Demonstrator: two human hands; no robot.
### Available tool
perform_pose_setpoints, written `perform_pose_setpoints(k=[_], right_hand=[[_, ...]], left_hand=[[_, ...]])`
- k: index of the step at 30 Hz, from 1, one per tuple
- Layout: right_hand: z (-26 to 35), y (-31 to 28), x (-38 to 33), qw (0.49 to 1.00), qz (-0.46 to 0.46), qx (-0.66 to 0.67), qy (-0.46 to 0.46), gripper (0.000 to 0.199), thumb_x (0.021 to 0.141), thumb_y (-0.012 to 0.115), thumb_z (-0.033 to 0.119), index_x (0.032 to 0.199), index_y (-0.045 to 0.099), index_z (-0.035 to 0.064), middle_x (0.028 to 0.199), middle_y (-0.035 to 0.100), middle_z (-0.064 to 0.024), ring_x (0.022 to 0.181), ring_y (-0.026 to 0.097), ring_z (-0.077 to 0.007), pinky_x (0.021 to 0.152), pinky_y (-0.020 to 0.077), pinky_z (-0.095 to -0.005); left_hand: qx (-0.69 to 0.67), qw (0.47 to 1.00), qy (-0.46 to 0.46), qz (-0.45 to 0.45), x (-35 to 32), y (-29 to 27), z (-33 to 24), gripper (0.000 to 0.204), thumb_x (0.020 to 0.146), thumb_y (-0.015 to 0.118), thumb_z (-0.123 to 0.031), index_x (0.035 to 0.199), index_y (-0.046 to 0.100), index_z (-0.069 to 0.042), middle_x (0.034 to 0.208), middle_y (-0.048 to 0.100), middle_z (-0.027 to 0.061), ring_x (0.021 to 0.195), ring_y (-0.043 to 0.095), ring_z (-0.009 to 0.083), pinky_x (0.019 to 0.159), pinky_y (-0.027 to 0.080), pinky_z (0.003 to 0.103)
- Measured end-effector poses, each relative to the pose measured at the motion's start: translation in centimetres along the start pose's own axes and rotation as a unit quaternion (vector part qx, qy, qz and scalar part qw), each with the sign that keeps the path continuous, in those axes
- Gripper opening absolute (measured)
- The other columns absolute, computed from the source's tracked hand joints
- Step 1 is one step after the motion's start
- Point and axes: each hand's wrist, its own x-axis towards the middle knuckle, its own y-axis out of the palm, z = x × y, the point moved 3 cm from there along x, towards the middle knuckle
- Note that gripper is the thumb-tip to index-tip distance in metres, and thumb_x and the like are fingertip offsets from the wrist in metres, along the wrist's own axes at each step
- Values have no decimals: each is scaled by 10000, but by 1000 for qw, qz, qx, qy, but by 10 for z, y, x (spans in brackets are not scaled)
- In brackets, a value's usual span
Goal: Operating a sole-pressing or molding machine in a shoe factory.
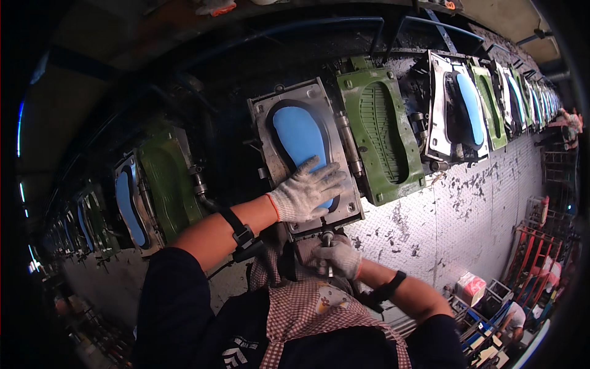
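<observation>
the blue sole [299,136] lies in the grey mould plate [268,118] at centre frame. your left hand [305,190] rests open and flat on its heel end, gripping nothing. just below, your right hand [337,257] is closed round the mould handle [327,237]. you look mid-way through freeing the sole; peeling it calls for fingertips under the edge. a green mould [381,135] stands right of it.

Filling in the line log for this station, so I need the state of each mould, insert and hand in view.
Middle metal mould: open, blue sole in its cavity.
Blue sole: seated in the cavity, lower end under the left hand.
Green mould plate: swung open beside it, tread side showing.
Left hand: gloved, fingers spread flat on the sole.
Right hand: gloved, closed around the mould's handle.
Neighbouring moulds: open, blue soles inside.
</observation>
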Motion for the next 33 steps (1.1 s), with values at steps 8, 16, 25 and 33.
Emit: perform_pose_setpoints(k=[8, 16, 25, 33], right_hand=[[27, -19, -43, 538, -219, -776, -247, 281, 946, 555, 222, 1146, 673, 64, 882, 723, -91, 789, 733, -265, 701, 568, -443], [74, -36, -25, 486, -46, -795, -360, 251, 892, 667, 286, 1014, 731, 76, 1005, 734, -149, 931, 714, -338, 818, 568, -437], [113, -107, -116, 605, -233, -521, -555, 255, 871, 719, 110, 1122, 698, 69, 1196, 664, -157, 1089, 637, -383, 926, 539, -460], [229, -350, -144, 475, -555, -599, -328, 275, 893, 606, 137, 1158, 675, 104, 1182, 625, -173, 1112, 603, -392, 934, 512, -495]], left_hand=[[-287, 845, -275, -358, -54, -27, 80, 521, 1086, 513, -395, 1504, 504, -84, 1605, 430, 160, 1491, 405, 293, 1251, 297, 423], [-770, 110, -425, -462, -131, 132, 61, 771, 1053, 428, -627, 1483, 521, 6, 1497, 564, 150, 1372, 516, 280, 1176, 351, 388], [-397, 448, -656, -460, -223, 146, -13, 333, 1099, 528, -257, 1247, 634, 21, 1042, 691, 87, 914, 653, 154, 870, 523, 310], [-412, 729, -365, -407, 62, -70, -106, 329, 1019, 630, -218, 1278, 620, -17, 1246, 656, 183, 1161, 647, 347, 1029, 505, 421]])
